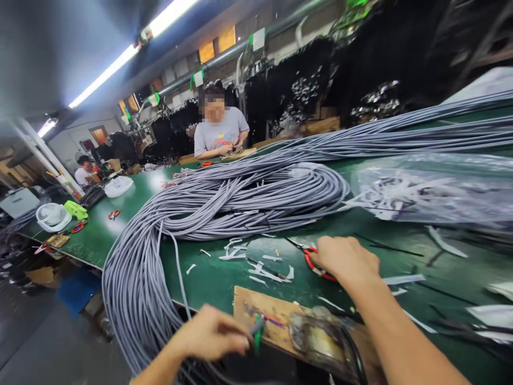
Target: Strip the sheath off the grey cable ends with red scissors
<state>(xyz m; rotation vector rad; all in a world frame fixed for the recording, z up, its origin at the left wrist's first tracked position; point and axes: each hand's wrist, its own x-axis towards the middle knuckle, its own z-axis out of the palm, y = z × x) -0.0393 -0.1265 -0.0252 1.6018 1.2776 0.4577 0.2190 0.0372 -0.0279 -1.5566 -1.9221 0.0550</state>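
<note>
My left hand [212,334] is closed on a grey cable, whose end with thin red and blue wires [274,321] lies over a stained wooden board [248,303]. A green piece [258,337] shows just beside my fingertips. On the board sits a worn device [320,337] with a dark cord. Above the table, my right hand [348,260] is at the red-handled scissors [310,261], its fingers closed on the handles, blades pointing left. White scraps [268,270] lie left of the scissors.
A large bundle of grey cables [240,203] spreads across the green table [176,267] and hangs over its left edge. At right lies a clear plastic bag [433,192] of white strips. Across the table sits a person [220,131]. A white fan [53,216] stands far left.
</note>
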